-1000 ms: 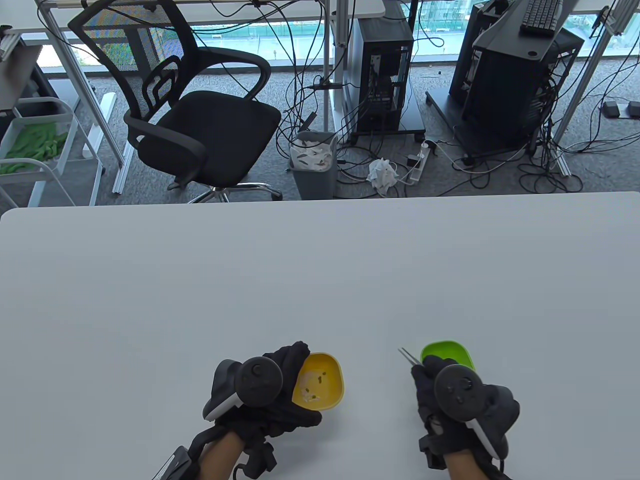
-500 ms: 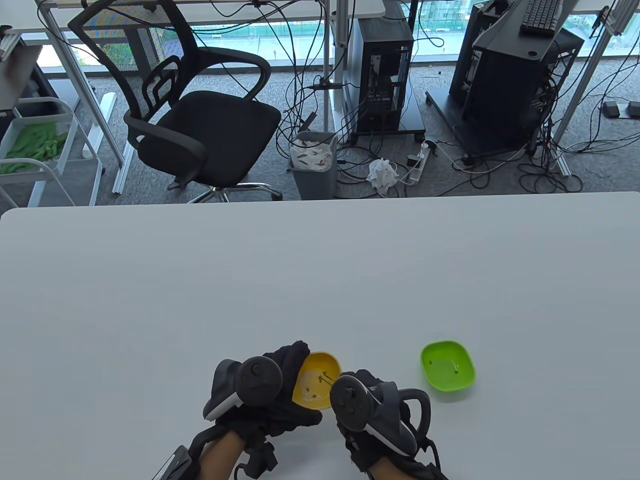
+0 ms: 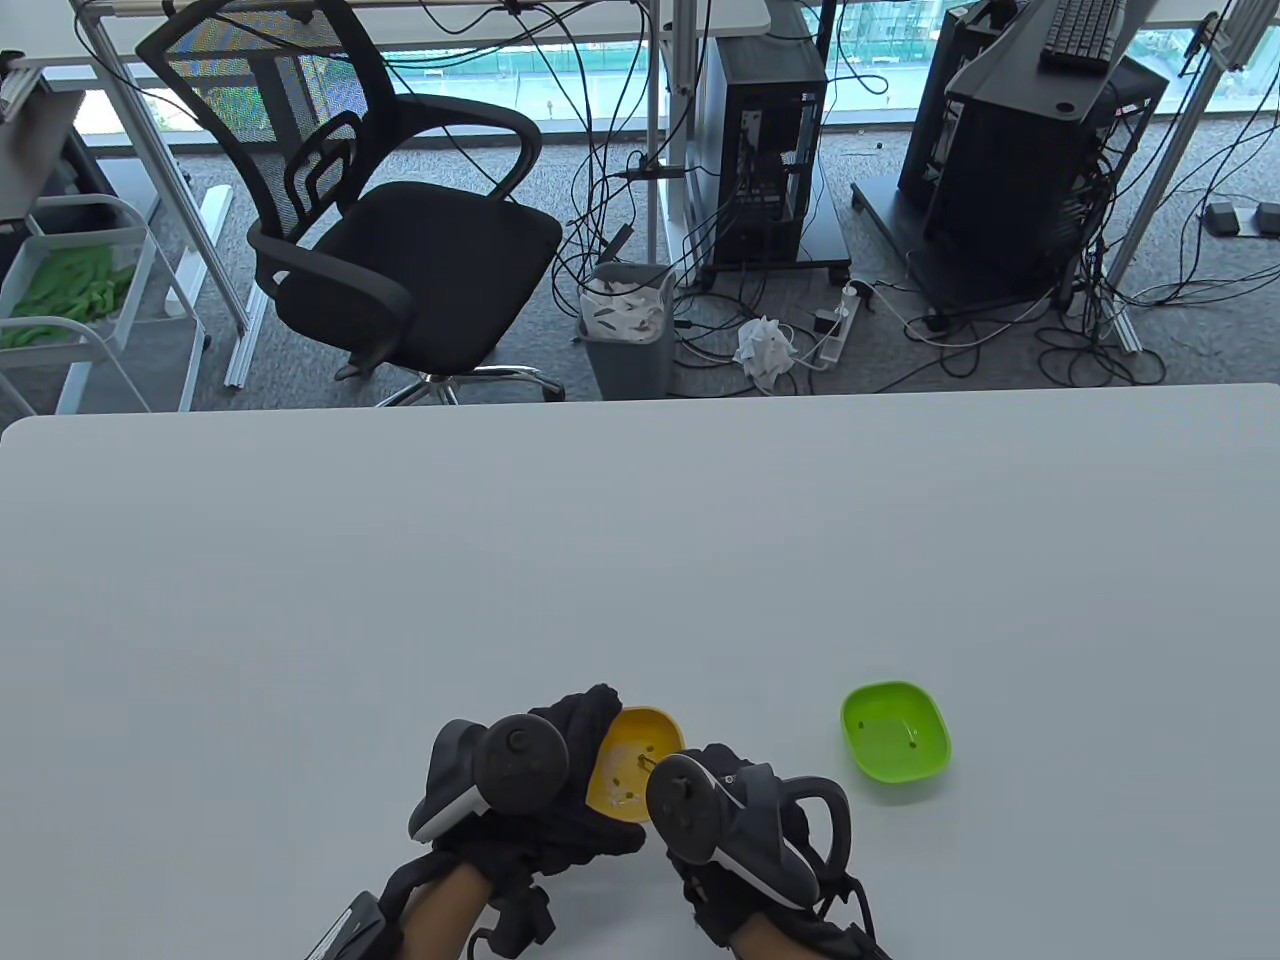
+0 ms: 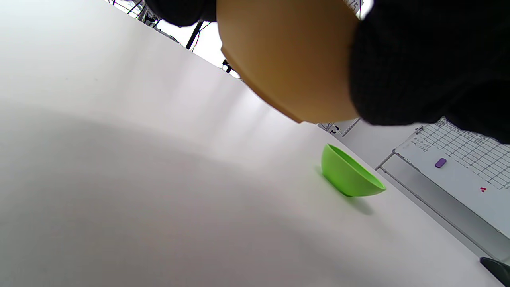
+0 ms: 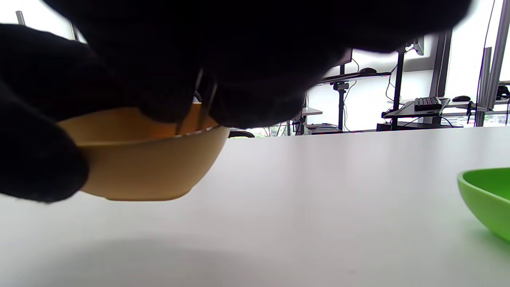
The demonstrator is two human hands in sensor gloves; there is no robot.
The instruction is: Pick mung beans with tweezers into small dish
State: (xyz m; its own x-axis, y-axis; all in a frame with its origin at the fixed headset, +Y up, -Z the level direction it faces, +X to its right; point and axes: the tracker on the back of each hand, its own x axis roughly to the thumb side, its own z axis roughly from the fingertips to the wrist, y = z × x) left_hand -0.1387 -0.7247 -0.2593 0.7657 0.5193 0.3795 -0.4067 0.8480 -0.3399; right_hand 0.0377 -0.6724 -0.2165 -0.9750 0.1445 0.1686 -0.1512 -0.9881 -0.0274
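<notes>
My left hand (image 3: 575, 745) grips the yellow dish (image 3: 640, 745) by its left rim and holds it tilted near the table's front edge. Several small dark mung beans (image 3: 627, 795) lie in it. My right hand (image 3: 715, 780) holds thin metal tweezers (image 3: 652, 765), whose tips reach down into the yellow dish. The right wrist view shows the tweezers (image 5: 204, 109) dipping behind the yellow dish's rim (image 5: 159, 159). The green dish (image 3: 895, 730) stands to the right with two beans (image 3: 914, 742) inside. In the left wrist view, the yellow dish's underside (image 4: 287, 59) is lifted off the table.
The white table (image 3: 640, 560) carries only the two dishes. The green dish also shows in the left wrist view (image 4: 350, 177) and the right wrist view (image 5: 486, 199). An office chair (image 3: 400, 230), a bin and cables are beyond the far edge.
My right hand moved left with the tweezers, from over the green dish to the yellow dish. The tips now dip into the yellow dish. My left hand kept holding it.
</notes>
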